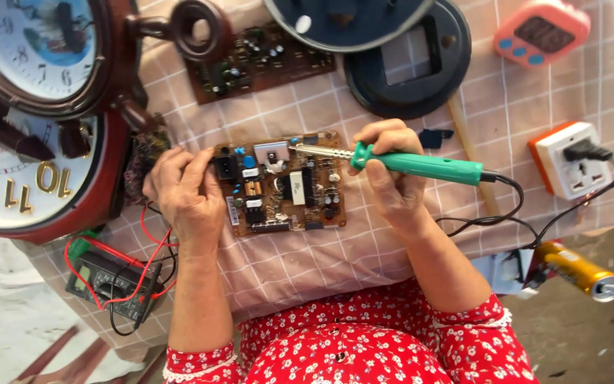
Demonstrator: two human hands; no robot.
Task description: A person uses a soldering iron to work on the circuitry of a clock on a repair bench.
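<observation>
- Far left we've got two big wall clocks (30, 107), with a multimeter (111, 284) and its red leads below.
- Our left hand (186, 195) rests fingers on the left edge of the brown circuit board (286, 185), lying flat mid-cloth.
- Our right hand (389, 174) is wrapped tight round a green soldering iron (417, 165), tip over the board's top.
- Far right: orange-white power socket (570, 158), yellow can (580, 270).

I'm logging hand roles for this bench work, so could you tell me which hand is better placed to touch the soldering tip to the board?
Likely the right hand: it grips the green soldering iron, whose tip is over the circuit board. The left hand rests on the board's left edge.
</observation>
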